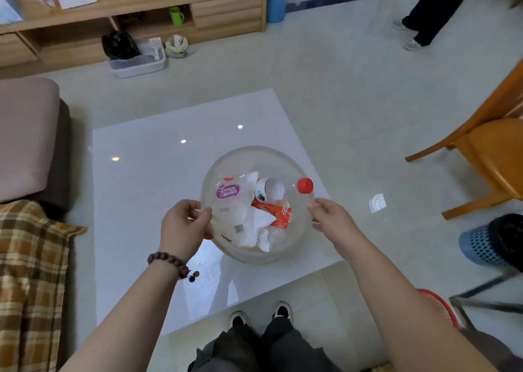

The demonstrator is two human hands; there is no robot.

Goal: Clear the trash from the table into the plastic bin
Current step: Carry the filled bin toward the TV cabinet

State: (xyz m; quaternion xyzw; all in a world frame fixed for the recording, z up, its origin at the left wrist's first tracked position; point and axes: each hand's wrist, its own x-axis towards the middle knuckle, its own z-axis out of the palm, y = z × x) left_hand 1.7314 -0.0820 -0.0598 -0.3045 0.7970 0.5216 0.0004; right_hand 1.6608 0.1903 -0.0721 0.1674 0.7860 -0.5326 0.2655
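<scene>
A clear round plastic bin (256, 152) stands on the glossy white table (147, 190), near its front right part. Inside lie a white bread wrapper with a pink label (227, 193), a plastic bottle with a red cap (304, 185), a red snack packet (276, 211) and crumpled white tissue (261, 230). My left hand (184, 225) grips the bin's left rim. My right hand (329, 216) pinches the right rim, just below the red cap.
A brown sofa with a plaid blanket (31, 272) runs along the left. An orange wooden chair (486, 150) and a blue basket (492, 244) stand right. A wooden cabinet (169, 9) and grey tray (138, 63) lie beyond. Another person's legs (424, 17) are far right.
</scene>
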